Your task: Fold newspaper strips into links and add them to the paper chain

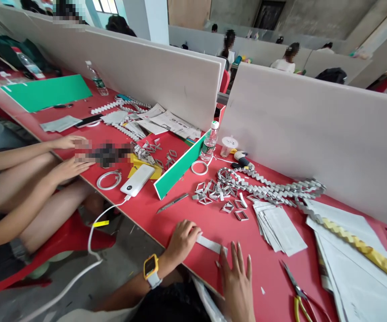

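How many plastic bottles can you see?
3. A red-capped bottle is at the far left, a middle bottle stands by the long grey divider, and the nearest bottle stands beside the lidded cup. Others may be hidden.

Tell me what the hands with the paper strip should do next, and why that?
Maybe the left hand could fold its end of the paper strip inward while the right hand steadies the other end. The strip lies flat between them, a hand at each end, and small folded pieces lie nearby.
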{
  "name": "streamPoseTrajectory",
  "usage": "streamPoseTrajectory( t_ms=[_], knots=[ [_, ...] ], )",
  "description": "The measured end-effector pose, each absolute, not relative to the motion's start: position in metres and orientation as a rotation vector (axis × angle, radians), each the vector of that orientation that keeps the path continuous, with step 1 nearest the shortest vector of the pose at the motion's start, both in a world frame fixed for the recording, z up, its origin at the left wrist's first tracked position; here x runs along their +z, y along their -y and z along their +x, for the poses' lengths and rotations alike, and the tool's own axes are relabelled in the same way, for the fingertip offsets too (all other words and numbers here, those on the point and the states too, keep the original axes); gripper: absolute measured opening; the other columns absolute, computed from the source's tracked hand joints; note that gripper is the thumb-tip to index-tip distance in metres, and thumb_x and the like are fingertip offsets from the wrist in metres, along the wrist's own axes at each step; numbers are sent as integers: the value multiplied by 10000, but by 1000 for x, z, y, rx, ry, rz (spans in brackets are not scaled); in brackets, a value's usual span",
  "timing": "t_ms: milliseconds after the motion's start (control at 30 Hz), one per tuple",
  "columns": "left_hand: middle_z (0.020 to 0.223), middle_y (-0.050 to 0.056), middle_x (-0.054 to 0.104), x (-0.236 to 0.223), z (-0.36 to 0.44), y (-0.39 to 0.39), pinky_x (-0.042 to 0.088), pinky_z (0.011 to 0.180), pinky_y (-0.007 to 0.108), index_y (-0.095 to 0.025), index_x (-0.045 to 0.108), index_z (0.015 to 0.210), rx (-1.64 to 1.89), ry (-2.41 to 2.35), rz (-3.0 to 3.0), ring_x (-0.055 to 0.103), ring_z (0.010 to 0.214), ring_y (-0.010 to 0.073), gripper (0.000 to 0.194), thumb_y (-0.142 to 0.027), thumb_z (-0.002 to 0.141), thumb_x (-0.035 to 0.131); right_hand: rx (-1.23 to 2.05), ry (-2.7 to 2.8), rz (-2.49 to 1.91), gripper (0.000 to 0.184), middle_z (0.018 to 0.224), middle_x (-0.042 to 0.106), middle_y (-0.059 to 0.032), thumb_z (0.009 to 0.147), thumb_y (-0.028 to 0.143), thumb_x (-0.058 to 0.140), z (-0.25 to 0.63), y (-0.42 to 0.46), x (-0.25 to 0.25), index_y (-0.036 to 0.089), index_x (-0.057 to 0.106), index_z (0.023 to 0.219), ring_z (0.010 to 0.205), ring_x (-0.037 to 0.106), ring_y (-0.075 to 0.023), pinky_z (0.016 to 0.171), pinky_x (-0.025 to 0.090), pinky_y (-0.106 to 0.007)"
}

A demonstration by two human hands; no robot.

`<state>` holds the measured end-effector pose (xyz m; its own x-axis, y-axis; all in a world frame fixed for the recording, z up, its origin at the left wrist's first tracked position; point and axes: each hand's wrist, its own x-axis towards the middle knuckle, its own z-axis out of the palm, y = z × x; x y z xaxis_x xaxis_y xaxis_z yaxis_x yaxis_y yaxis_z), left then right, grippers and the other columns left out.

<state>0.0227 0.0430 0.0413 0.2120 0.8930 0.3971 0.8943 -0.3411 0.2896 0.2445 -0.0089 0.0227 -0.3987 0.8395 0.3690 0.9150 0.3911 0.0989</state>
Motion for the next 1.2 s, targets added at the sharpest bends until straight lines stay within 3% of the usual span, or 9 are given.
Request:
streamPoseTrajectory(
  t_ms=[167, 300, 433, 667, 800, 1200],
  knots=[
    [903, 1, 655, 42, 23, -44, 386, 751, 313, -231, 634, 941, -754, 1525, -2853, 578, 872, 163, 148, -327, 856, 708, -423, 2410, -1350, 232, 1256, 649, -175, 979, 211, 481, 251, -16, 36, 178, 674, 1103, 1254, 542, -298, 966, 426, -432],
    [880, 9, 660, 40, 26, -49, 396, 778, 314, -236, 663, 902, -729, 1645, -2844, 590, 868, 146, 25, -250, 905, 642, -243, 2444, -1321, 248, 1117, 662, -95, 983, 161, 442, 247, -24, 40, 236, 666, 1058, 989, 582, -217, 905, 409, -389],
    [850, 0, 660, 41, 29, -50, 385, 796, 318, -253, 679, 867, -718, 1652, -2831, 592, 857, 131, 115, -201, 927, 596, 15, 2411, -1410, 281, 962, 655, -54, 997, 137, 386, 239, -29, 41, 227, 651, 977, 851, 540, -196, 796, 380, -335],
    [848, 4, 669, 42, 33, -46, 376, 775, 327, -244, 663, 869, -719, 1852, -2621, 594, 841, 146, 118, -175, 925, 586, 242, 2294, -1473, 209, 913, 652, -40, 1019, 247, 428, 228, -31, 39, 216, 625, 957, 841, 519, -204, 760, 339, -311],
    [854, -7, 688, 40, 25, -42, 372, 775, 317, -241, 665, 869, -739, 1851, -2664, 607, 827, 133, 120, -186, 935, 580, 285, 2250, -1551, 262, 904, 651, -38, 1023, 192, 379, 224, -32, 37, 211, 625, 935, 838, 504, -201, 756, 323, -305],
    [866, 29, 655, 42, 10, -49, 352, 745, 334, -212, 616, 849, -494, 1945, -2674, 579, 845, 184, 132, -294, 943, 573, 372, 2102, -1959, 163, 933, 673, -45, 995, 257, 494, 210, -33, 46, 214, 622, 906, 893, 514, -221, 769, 306, -318]
  ],
)
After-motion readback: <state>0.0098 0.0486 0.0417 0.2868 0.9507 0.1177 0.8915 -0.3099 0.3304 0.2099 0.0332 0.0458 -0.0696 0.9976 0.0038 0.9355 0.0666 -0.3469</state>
